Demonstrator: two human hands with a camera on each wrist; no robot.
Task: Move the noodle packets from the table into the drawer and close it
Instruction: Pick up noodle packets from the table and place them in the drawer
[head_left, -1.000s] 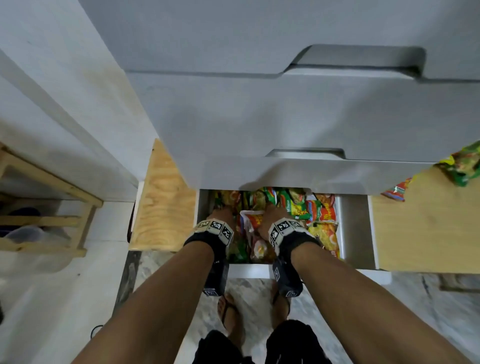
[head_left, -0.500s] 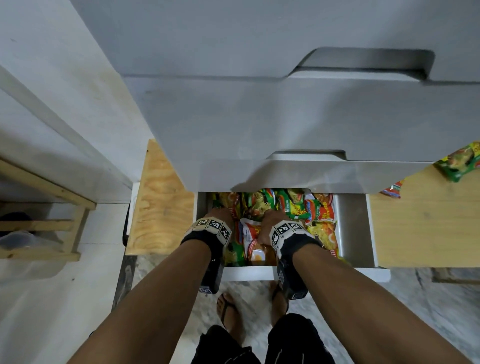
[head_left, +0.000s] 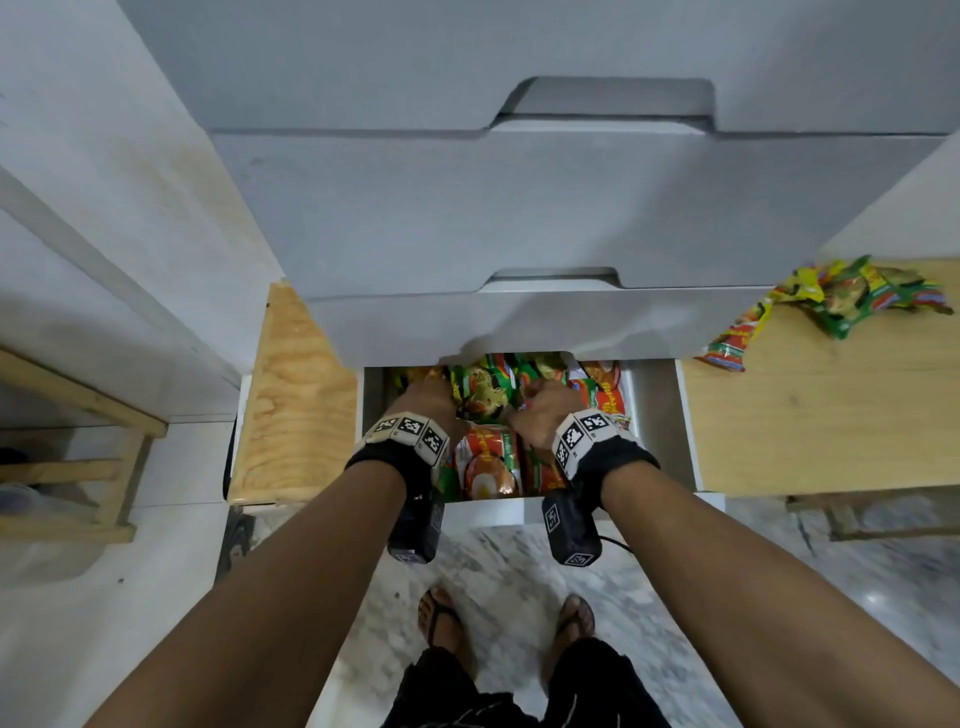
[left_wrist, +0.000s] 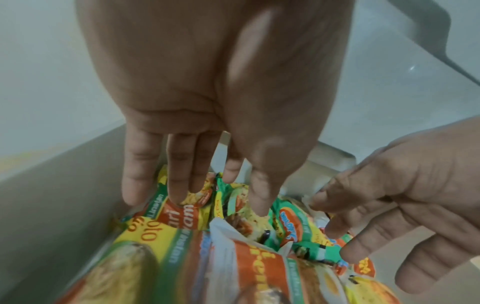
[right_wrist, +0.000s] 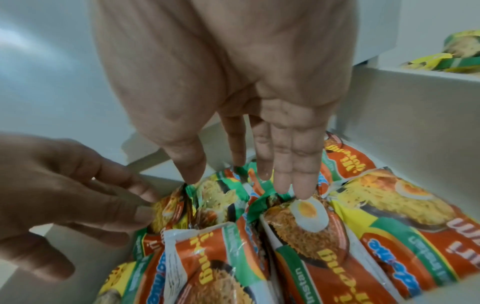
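The bottom drawer (head_left: 657, 431) stands pulled out and holds several red, green and yellow noodle packets (head_left: 488, 467) packed side by side. My left hand (head_left: 428, 400) reaches into its left half. Its fingers (left_wrist: 179, 185) point straight down and touch the packets (left_wrist: 259, 267). In the drawer's middle, my right hand (head_left: 548, 410) also has straight fingers (right_wrist: 291, 174) resting on a packet (right_wrist: 311, 236). Neither hand grips anything. A few more packets (head_left: 852, 296) lie on the wooden table (head_left: 831, 415) to the right.
Two closed grey drawers (head_left: 519, 208) overhang the open one. A plywood panel (head_left: 291, 405) stands just left of the drawer, and a wooden rack (head_left: 78, 415) farther left. My sandalled feet (head_left: 441, 618) stand on the marble floor in front of the drawer.
Both hands stay inside the drawer on the packets, shifting only slightly. The head view has turned so more of the table and its packets shows at the right.
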